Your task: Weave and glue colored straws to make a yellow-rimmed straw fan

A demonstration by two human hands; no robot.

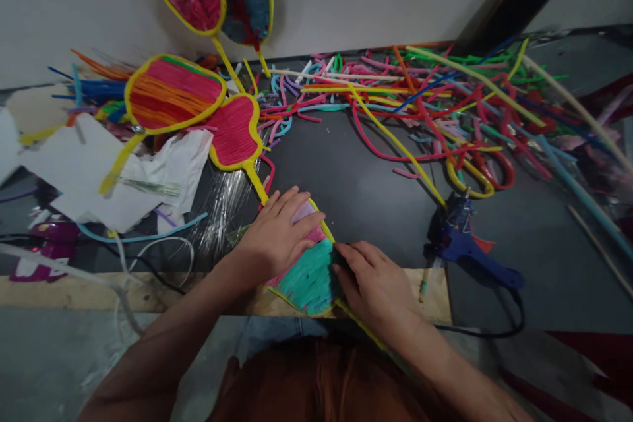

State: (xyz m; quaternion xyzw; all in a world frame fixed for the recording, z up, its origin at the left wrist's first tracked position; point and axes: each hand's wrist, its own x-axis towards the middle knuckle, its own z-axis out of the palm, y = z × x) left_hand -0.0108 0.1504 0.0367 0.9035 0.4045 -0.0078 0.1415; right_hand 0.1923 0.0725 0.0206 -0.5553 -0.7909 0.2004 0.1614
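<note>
A leaf-shaped panel (311, 277) of teal, pink and lilac pipe cleaners lies at the table's front edge, partly hidden by my hands. My left hand (277, 231) rests flat over its upper left part, fingers stretched out. At its right side, my right hand (378, 283) has thumb and fingertips closed on the yellow pipe cleaner (327, 231) that edges the panel. A yellow tail of it runs down beneath my right wrist. Beyond my left hand, a pink panel (235, 132) with a yellow rim has a stem that reaches my fingertips.
A blue glue gun (459, 244) stands at the right, its cord trailing off the front edge. Scissors (469, 178) lie behind it beside a heap of pipe cleaners (386, 89). To the left are white paper (99, 171), a striped panel (175, 92) and a purple glue gun (47, 250).
</note>
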